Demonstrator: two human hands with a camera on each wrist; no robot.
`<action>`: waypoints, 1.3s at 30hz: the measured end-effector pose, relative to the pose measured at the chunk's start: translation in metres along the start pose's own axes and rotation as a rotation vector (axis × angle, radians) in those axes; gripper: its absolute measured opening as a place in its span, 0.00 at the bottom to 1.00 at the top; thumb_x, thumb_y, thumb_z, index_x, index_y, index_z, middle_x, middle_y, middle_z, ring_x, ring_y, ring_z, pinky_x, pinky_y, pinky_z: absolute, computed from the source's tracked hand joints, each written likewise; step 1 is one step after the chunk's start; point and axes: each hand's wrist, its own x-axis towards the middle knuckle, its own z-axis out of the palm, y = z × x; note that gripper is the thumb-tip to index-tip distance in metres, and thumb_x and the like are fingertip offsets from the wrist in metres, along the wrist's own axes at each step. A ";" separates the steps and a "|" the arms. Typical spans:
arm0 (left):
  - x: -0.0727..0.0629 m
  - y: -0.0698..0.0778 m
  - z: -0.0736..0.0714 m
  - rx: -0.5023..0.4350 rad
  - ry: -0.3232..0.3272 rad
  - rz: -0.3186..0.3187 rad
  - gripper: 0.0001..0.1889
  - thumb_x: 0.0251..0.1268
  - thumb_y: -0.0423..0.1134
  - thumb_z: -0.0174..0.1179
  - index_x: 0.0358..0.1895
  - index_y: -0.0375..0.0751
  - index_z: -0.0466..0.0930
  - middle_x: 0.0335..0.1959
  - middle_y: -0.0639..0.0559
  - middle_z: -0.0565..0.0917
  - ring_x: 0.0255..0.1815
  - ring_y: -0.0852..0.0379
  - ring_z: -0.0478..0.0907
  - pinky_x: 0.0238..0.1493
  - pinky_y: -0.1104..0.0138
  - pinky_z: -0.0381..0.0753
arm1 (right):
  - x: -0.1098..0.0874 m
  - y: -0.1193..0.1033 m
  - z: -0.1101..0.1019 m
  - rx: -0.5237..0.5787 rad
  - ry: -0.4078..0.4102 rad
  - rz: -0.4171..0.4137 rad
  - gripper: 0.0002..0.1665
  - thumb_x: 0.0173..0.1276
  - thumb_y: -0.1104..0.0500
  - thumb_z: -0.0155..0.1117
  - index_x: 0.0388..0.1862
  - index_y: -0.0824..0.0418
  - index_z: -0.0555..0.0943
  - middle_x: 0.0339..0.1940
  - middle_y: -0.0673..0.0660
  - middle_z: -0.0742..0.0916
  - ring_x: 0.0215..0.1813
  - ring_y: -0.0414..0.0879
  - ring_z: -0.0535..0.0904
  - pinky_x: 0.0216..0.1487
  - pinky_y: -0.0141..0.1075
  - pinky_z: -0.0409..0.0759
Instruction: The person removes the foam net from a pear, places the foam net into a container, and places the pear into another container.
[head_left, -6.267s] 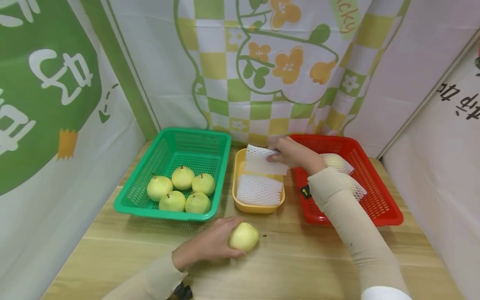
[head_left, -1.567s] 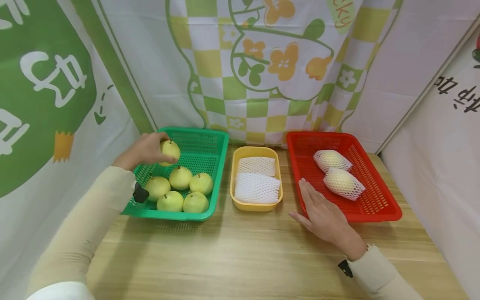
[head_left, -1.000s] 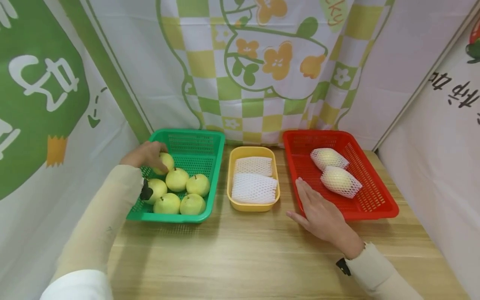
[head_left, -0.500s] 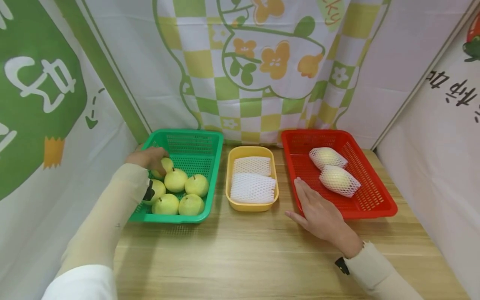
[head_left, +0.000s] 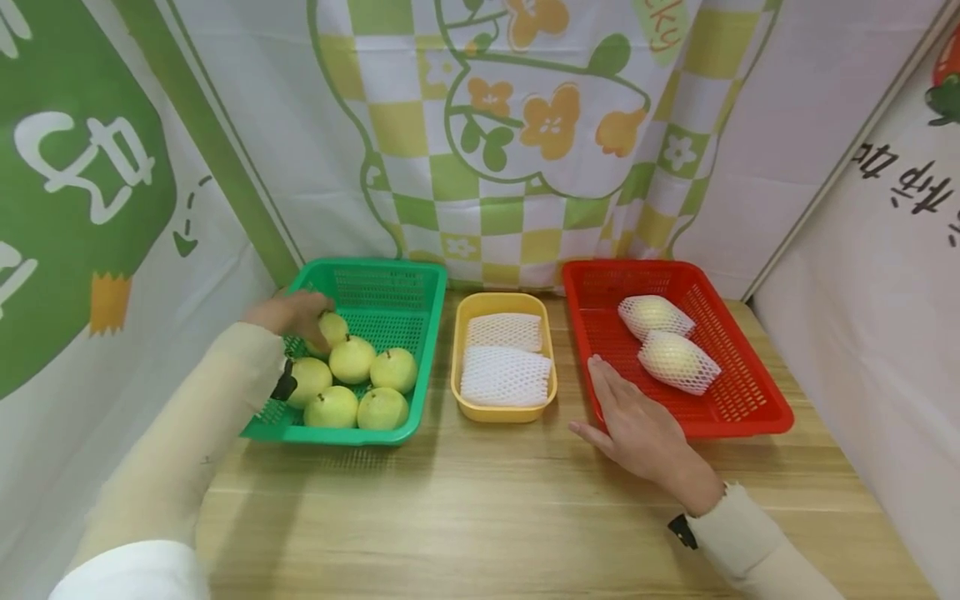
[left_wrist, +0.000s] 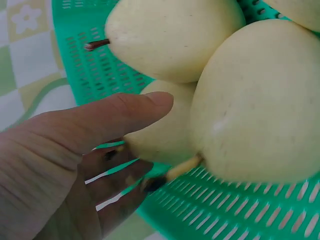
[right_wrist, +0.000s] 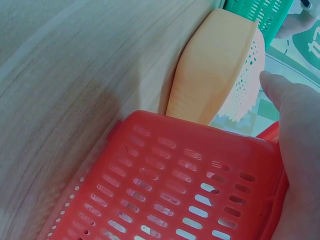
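In the head view, my left hand (head_left: 294, 317) reaches into the back left of the green basket (head_left: 408, 429), beside a yellow-green pear (head_left: 333, 327). The left wrist view has the thumb (left_wrist: 125, 112) lying straight over a pear (left_wrist: 172, 120), apart from the other fingers, which are partly hidden. Several more pears (head_left: 352, 360) sit in the same basket. My right hand (head_left: 645, 429) rests with straight fingers on the near left rim of the red basket (head_left: 750, 429). Inside that basket lie two pears in white foam nets (head_left: 678, 360).
Between the baskets stands a yellow tub (head_left: 510, 414) with white foam net sleeves (head_left: 506, 377) in it. All three containers are on a wooden table (head_left: 480, 508). A patterned curtain (head_left: 510, 217) hangs close behind them, with printed cloth walls at both sides.
The left hand has lowered a pear into the green basket's back left and since drawn slightly back. Earlier, it held a pear on the table while the right hand held a foam sleeve.
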 end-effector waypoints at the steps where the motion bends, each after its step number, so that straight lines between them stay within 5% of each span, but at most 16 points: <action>1: -0.002 0.001 -0.002 0.003 0.004 0.013 0.43 0.62 0.41 0.74 0.76 0.24 0.65 0.75 0.21 0.68 0.76 0.20 0.63 0.72 0.31 0.71 | 0.000 0.000 0.000 -0.001 0.001 0.000 0.60 0.75 0.32 0.63 0.86 0.69 0.51 0.86 0.68 0.63 0.83 0.64 0.67 0.75 0.59 0.75; 12: -0.036 0.025 -0.010 0.107 0.088 0.163 0.39 0.66 0.39 0.72 0.72 0.18 0.66 0.73 0.20 0.71 0.74 0.21 0.67 0.74 0.34 0.71 | -0.002 -0.001 -0.001 -0.007 0.003 0.000 0.60 0.74 0.34 0.64 0.86 0.69 0.51 0.87 0.68 0.62 0.85 0.64 0.63 0.77 0.59 0.73; 18: -0.067 0.051 -0.002 0.098 0.108 0.235 0.41 0.74 0.43 0.66 0.77 0.18 0.59 0.79 0.20 0.62 0.79 0.22 0.61 0.77 0.34 0.67 | -0.002 -0.002 0.000 -0.028 0.020 -0.010 0.59 0.75 0.35 0.64 0.86 0.69 0.51 0.87 0.67 0.61 0.86 0.63 0.60 0.79 0.58 0.71; 24: -0.091 0.075 0.011 0.059 0.164 0.334 0.40 0.76 0.46 0.64 0.79 0.22 0.59 0.80 0.25 0.63 0.80 0.25 0.61 0.77 0.36 0.68 | -0.002 -0.002 -0.002 -0.043 0.030 -0.010 0.59 0.75 0.35 0.64 0.86 0.69 0.52 0.87 0.67 0.61 0.86 0.63 0.60 0.79 0.58 0.70; 32: -0.100 0.100 0.049 -0.038 0.296 0.438 0.41 0.78 0.50 0.62 0.80 0.25 0.58 0.81 0.29 0.64 0.80 0.30 0.64 0.74 0.40 0.74 | -0.001 -0.003 -0.001 -0.046 0.037 -0.002 0.59 0.74 0.36 0.66 0.86 0.69 0.53 0.87 0.67 0.61 0.86 0.63 0.60 0.79 0.59 0.71; 39: -0.095 0.123 0.094 -0.068 0.380 0.448 0.47 0.78 0.56 0.60 0.83 0.26 0.52 0.85 0.30 0.55 0.86 0.32 0.55 0.82 0.40 0.64 | -0.001 -0.003 0.000 -0.035 0.020 0.001 0.59 0.74 0.35 0.65 0.86 0.69 0.52 0.88 0.67 0.60 0.86 0.62 0.59 0.80 0.58 0.70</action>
